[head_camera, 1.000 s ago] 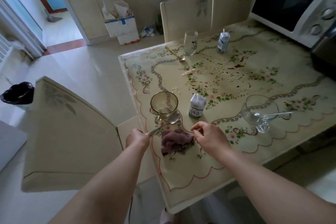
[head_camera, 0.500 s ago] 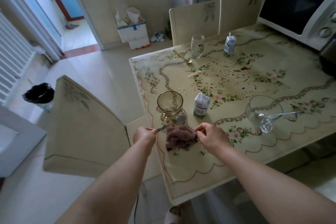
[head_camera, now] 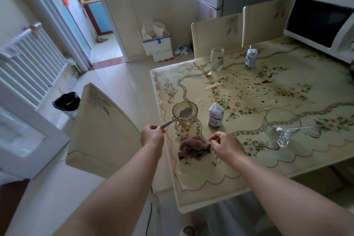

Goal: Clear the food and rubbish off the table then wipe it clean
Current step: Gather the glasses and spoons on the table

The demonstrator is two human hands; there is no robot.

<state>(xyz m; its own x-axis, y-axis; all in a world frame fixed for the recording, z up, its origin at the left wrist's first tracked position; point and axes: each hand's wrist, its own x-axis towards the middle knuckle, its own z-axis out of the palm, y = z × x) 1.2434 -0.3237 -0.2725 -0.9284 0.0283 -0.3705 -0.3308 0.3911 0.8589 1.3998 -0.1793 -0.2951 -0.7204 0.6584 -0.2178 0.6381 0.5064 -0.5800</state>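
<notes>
Left-hand grip [head_camera: 152, 136] on spoon [head_camera: 181, 114], bowl now over the cup [head_camera: 189, 120].

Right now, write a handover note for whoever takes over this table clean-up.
Left hand grips the spoon by its handle, its bowl inside the smoky cup.
Right hand, fingers curled, is at the edge of the purple cloth; whether it pinches it is unclear.
Done: nothing visibly cleared.
Left on the table: near milk carton, far milk carton, tall glass, gold spoon, glass bowl, scraps. Brown stains unwiped.
</notes>
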